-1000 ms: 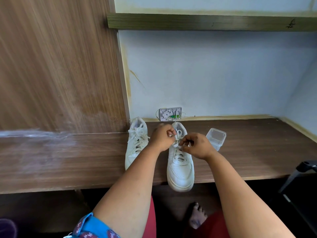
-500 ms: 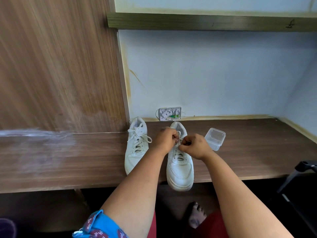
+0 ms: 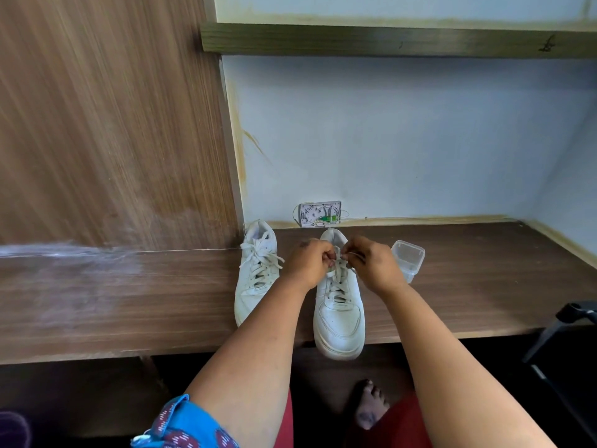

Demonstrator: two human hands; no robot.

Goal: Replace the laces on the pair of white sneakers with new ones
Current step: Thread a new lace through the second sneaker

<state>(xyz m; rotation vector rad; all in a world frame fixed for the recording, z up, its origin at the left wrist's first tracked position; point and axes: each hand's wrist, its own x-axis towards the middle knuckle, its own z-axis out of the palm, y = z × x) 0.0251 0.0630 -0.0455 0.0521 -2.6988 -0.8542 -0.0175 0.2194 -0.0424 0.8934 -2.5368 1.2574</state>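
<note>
Both hands, left (image 3: 308, 265) and right (image 3: 371, 265), pinch the white lace (image 3: 337, 273) at the top of the right white leather sneaker (image 3: 339, 313), whose toe overhangs the brown wooden counter (image 3: 129, 302) edge at 6 o'clock. The second white sneaker (image 3: 255, 276) sits just beside at 9 o'clock, a clear plastic box (image 3: 407, 258) at 3 o'clock.

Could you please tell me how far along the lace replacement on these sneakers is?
The left sneaker looks laced and tied. In hand: the left hand and right hand pinch the lace at the right sneaker top. Only that knot seems left.
</note>
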